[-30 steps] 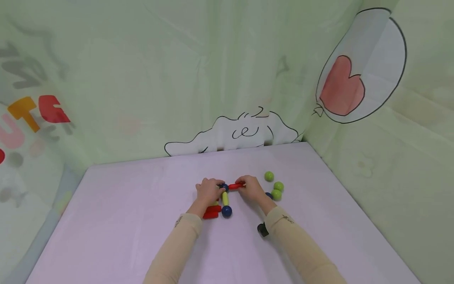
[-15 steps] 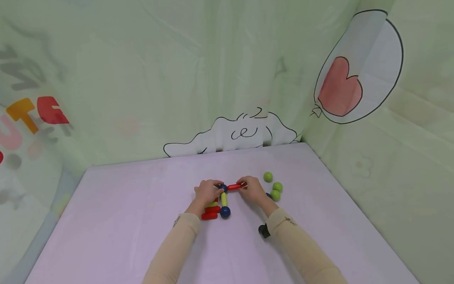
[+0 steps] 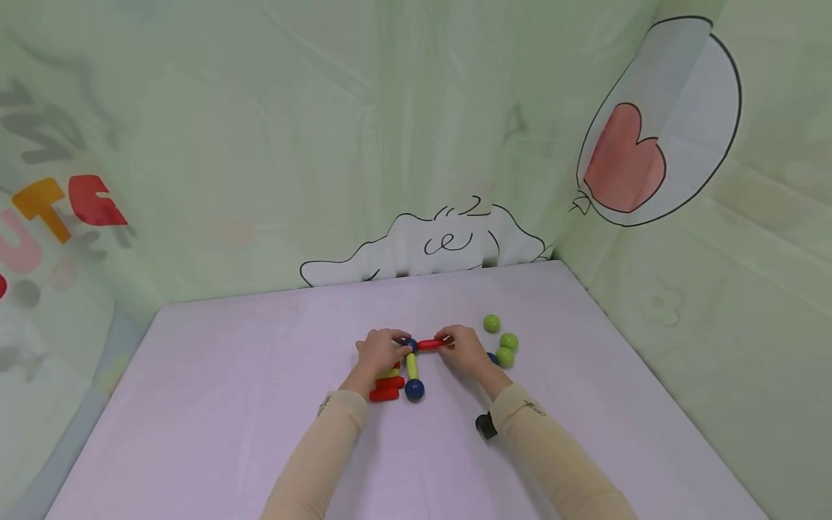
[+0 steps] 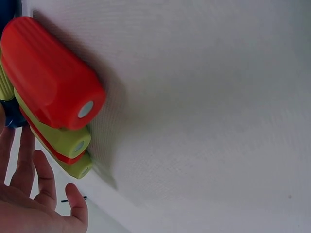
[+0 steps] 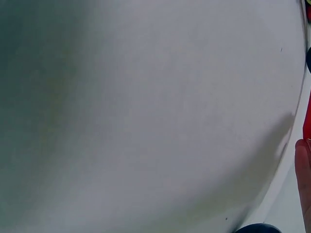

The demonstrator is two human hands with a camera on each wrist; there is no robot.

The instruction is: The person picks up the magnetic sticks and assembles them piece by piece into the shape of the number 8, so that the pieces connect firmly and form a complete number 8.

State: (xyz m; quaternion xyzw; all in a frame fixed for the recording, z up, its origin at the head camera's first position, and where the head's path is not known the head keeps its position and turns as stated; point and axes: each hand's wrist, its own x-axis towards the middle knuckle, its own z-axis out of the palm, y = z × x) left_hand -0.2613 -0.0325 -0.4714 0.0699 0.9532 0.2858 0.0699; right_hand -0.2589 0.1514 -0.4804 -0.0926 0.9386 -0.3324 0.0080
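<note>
In the head view my left hand [image 3: 379, 352] pinches a dark blue ball [image 3: 410, 346] between thumb and fingers. My right hand [image 3: 463, 349] grips the right end of a red magnetic rod [image 3: 430, 345], whose left end meets that ball. From the same ball a yellow-green rod [image 3: 412, 367] runs toward me to a second blue ball [image 3: 414, 390]. In the left wrist view, a faceted red rod [image 4: 53, 73] with a metal disc in its end lies near my left hand's loose outer fingers. In the right wrist view, only one finger [image 5: 303, 179] shows, against the held red rod [image 5: 307, 116].
Several red and yellow-green rods [image 3: 385, 395] lie beside the left hand. Green balls [image 3: 509, 341] and a partly hidden blue ball [image 3: 492, 357] sit right of the right hand. A small black object [image 3: 485, 426] is by the right cuff. Printed cloth walls border the pale table [image 3: 214, 404].
The right hand has dropped slightly toward me, and the red rod it holds now lies more level. The left hand stays on the blue ball.
</note>
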